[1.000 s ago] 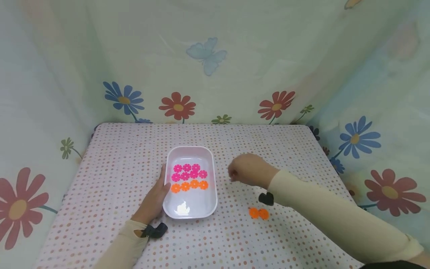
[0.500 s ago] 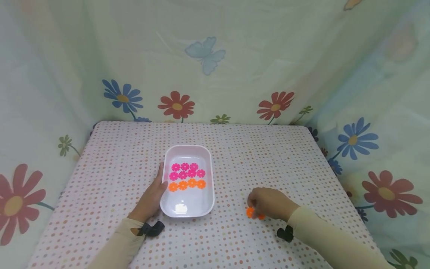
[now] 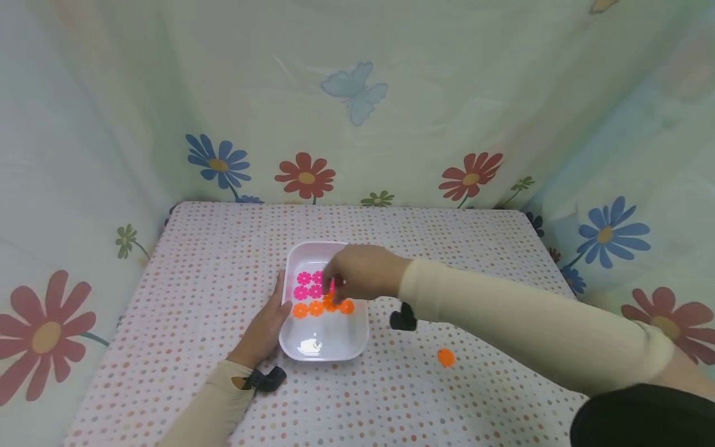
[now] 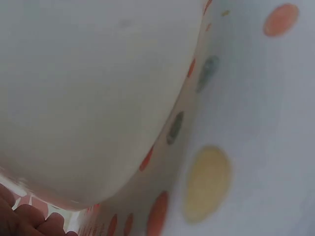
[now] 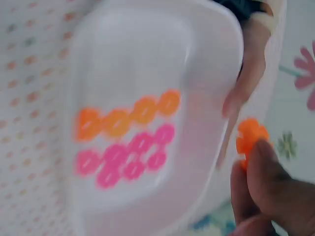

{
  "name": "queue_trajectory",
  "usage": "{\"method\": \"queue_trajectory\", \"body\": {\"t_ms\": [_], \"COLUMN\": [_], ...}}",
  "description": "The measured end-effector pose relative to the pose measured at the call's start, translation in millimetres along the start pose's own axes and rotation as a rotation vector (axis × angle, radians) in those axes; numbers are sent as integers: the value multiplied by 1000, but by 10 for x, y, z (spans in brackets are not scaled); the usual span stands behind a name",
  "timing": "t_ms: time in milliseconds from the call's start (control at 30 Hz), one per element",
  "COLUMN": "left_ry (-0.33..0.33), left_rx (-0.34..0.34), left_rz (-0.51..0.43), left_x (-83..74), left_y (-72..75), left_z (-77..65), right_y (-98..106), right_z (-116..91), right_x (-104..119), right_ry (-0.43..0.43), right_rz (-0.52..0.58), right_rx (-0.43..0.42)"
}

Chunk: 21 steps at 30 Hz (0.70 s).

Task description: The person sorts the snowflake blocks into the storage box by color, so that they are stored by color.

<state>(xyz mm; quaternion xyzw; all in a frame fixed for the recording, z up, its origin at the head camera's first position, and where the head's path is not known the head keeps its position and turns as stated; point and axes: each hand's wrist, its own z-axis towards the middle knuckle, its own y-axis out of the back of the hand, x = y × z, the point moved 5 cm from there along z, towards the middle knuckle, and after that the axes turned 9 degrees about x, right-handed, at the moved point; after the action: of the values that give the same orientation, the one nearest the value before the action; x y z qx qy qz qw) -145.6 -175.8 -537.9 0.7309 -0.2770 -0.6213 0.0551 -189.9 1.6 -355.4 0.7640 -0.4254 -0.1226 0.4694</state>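
Note:
My left hand [image 3: 259, 332] holds the white tray [image 3: 301, 351] by its left side, thumb at the rim; in the left wrist view curled fingertips [image 4: 29, 216] show by the tray wall. Above the tray, my right hand [image 3: 363, 270] pinches an orange flower-shaped piece [image 5: 252, 133] between thumb and finger. Inside the tray lie two rows of pink flower pieces [image 5: 142, 141], and a row of orange flower pieces [image 5: 118, 123] on the near side of them. The right hand hides part of the pink ones in the head view.
One orange flower piece [image 3: 445, 357] lies on the dotted tablecloth [image 3: 391, 385], right of the tray. A flowered curtain [image 3: 251, 74] surrounds the table at the back and sides. A dark rounded shape [image 3: 642, 416] fills the lower right corner.
My right hand went down to the two orange pieces on the table, took one, and carried it left over the tray. The left hand has kept its hold on the tray.

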Motion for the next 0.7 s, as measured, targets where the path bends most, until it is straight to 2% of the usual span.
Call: {"method": "queue_trajectory", "body": {"t_ms": [67, 133, 267, 367, 500, 633, 700], "left_ry": [-19, -59, -143, -161, -155, -134, -119], "left_rx": [-12, -22, -10, -9, -25, -32, -33], "left_rz": [1, 6, -13, -22, -4, 1, -3], "left_x": [15, 22, -9, -41, -53, -21, 1], "left_y": [17, 23, -19, -47, -30, 8, 33], "left_z": [-3, -2, 14, 30, 27, -4, -25], "right_y": [-34, -154, -467, -628, -725, -742, -659], "right_z": [284, 532, 853, 969, 1066, 1091, 1021], "right_x": [193, 289, 270, 219, 200, 239, 262], "right_ry": [31, 37, -20, -43, -46, -57, -61], "right_rz": [-15, -36, -62, -64, -96, -177, -193], "right_rx": [25, 55, 120, 127, 80, 10, -18]}}
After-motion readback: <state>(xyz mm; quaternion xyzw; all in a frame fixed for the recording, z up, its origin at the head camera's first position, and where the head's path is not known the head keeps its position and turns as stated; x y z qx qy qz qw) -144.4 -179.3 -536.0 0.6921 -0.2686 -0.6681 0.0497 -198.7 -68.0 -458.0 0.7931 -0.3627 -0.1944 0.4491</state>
